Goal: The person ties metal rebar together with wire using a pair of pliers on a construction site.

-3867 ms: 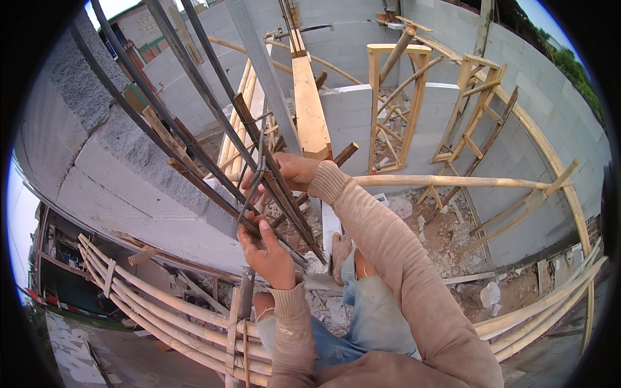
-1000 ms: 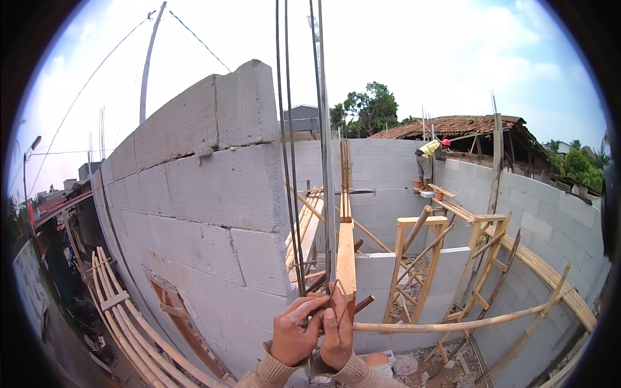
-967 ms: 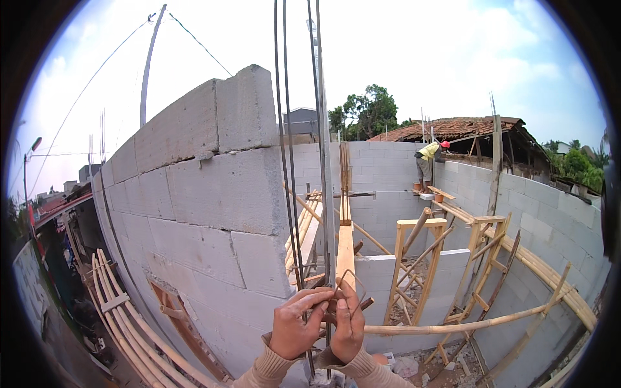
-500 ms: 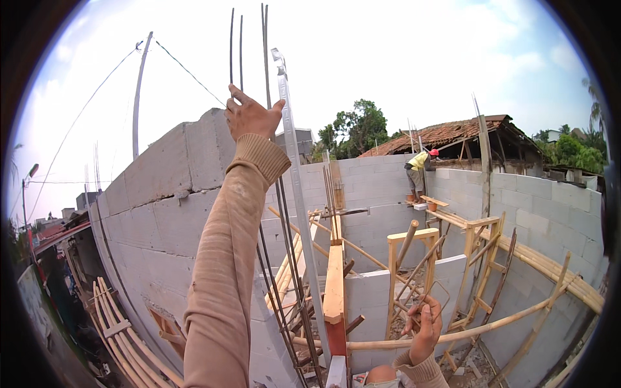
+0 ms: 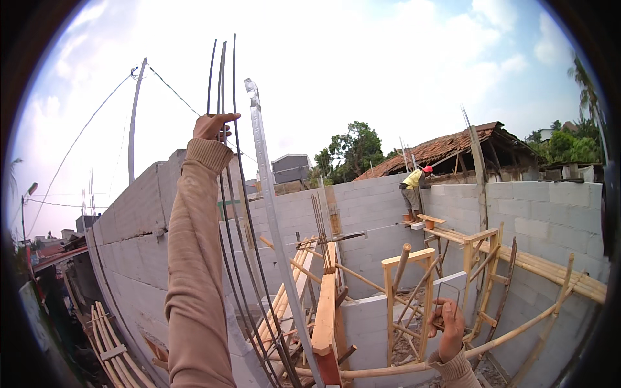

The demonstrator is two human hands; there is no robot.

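Note:
My left hand [image 5: 217,127] is raised high at the upright steel reinforcing bars [image 5: 234,77], its fingers curled about them and the index finger lying across. Just right of it stands a long silvery metal strip [image 5: 264,145], tilted slightly and bent at the top. My right hand [image 5: 447,328], lower down, pinches a thin metal rod bent into a squared loop [image 5: 458,291], which looks like a rebar stirrup. Its fingers are closed, and part of the loop is hidden behind them. Below, the bars run down beside a timber plank [image 5: 325,307].
Grey block walls [image 5: 388,200] surround the space. A co-worker in a red helmet [image 5: 411,187] stands at the far corner. Bamboo poles [image 5: 543,262] and wooden frames [image 5: 409,255] cross the space below. More bamboo poles [image 5: 110,343] lean at the lower left.
My left hand has moved from spread fingers beside the strip to curled fingers at the bars. My right hand has risen and shifted right with the loop. The view has turned slightly.

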